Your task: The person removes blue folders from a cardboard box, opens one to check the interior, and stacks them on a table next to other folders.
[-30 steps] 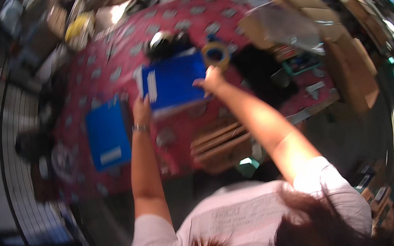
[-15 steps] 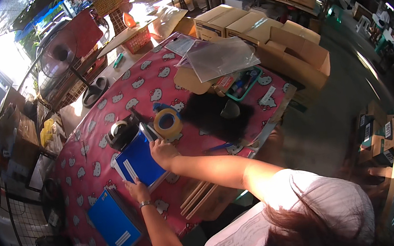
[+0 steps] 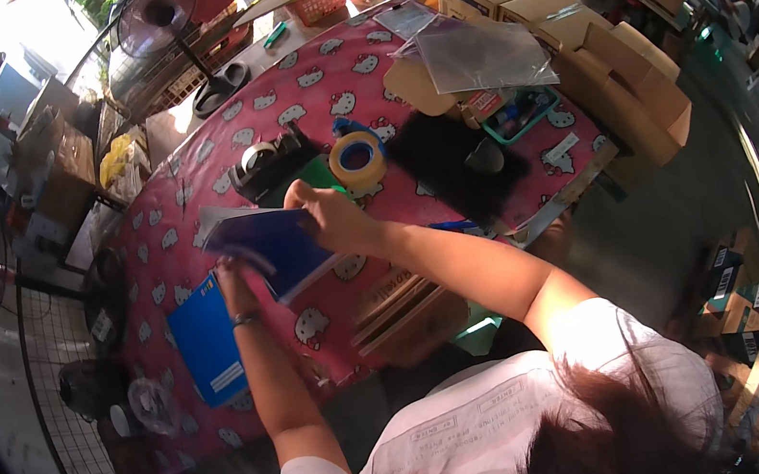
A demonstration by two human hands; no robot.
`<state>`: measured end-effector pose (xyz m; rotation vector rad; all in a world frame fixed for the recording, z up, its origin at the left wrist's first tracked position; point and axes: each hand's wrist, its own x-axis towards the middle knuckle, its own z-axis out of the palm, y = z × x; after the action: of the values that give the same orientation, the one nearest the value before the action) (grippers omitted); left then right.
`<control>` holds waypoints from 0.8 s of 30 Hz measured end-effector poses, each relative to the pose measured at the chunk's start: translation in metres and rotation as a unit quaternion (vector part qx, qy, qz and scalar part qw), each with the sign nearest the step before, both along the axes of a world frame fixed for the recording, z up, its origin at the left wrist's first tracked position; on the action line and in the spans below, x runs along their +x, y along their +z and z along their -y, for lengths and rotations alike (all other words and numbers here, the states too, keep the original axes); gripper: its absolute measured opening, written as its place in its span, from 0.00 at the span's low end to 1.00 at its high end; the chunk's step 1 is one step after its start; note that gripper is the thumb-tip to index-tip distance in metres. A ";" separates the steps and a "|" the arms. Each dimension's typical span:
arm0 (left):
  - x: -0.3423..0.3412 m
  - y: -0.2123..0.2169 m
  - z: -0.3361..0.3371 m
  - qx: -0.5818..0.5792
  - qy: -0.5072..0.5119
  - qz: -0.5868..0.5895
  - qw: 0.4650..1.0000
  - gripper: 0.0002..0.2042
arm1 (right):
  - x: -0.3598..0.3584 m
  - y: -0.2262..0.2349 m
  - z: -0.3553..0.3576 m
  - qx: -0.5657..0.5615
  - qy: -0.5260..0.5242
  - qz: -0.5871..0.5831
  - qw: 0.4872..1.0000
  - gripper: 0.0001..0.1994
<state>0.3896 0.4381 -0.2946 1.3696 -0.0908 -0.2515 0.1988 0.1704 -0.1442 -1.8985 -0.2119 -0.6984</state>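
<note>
A dark blue notebook (image 3: 281, 241) is held tilted above the table, its pages slightly fanned at the far left corner. My right hand (image 3: 334, 216) is closed on its far right edge. At its near left corner my left hand (image 3: 234, 282) has its fingers closed, partly hidden by the notebook. Just left of that hand lies a stack of lighter blue notebooks (image 3: 202, 335). Beyond the held notebook stands a black tape dispenser (image 3: 271, 167), with a green object (image 3: 320, 175) next to it. A wide roll of tape (image 3: 358, 164) sits right of these.
Pink patterned cloth covers the table (image 3: 168, 238). To the right are a black mat (image 3: 437, 163), a teal tray of small items (image 3: 522, 115) and clear plastic sheets (image 3: 485, 55). Cardboard boxes (image 3: 625, 86) stand beyond the right edge; a fan (image 3: 164, 15) stands far left.
The dark blue notebook has gone from lying flat to tilted up off the table in my hands. The whole view has shifted, so the table's things appear farther right and higher.
</note>
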 end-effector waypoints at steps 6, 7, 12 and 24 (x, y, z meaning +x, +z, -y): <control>-0.038 0.108 0.087 -0.211 0.015 0.108 0.971 0.14 | 0.011 -0.026 0.095 -0.008 -0.031 0.046 0.998 0.15; -0.049 0.116 0.085 -0.189 0.096 0.135 0.968 0.15 | 0.008 -0.022 0.089 -0.022 -0.020 -0.009 1.000 0.19; -0.074 0.084 0.088 -0.046 0.081 0.225 0.970 0.19 | 0.013 -0.081 0.085 0.039 0.009 -0.093 0.995 0.28; -0.133 0.073 0.109 0.021 0.118 0.194 0.974 0.17 | -0.036 -0.084 0.105 0.031 0.038 -0.116 0.992 0.27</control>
<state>0.2568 0.3288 -0.2215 1.4439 -0.2478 0.2175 0.1630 0.0657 -0.2285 -1.8845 -0.1124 -0.4248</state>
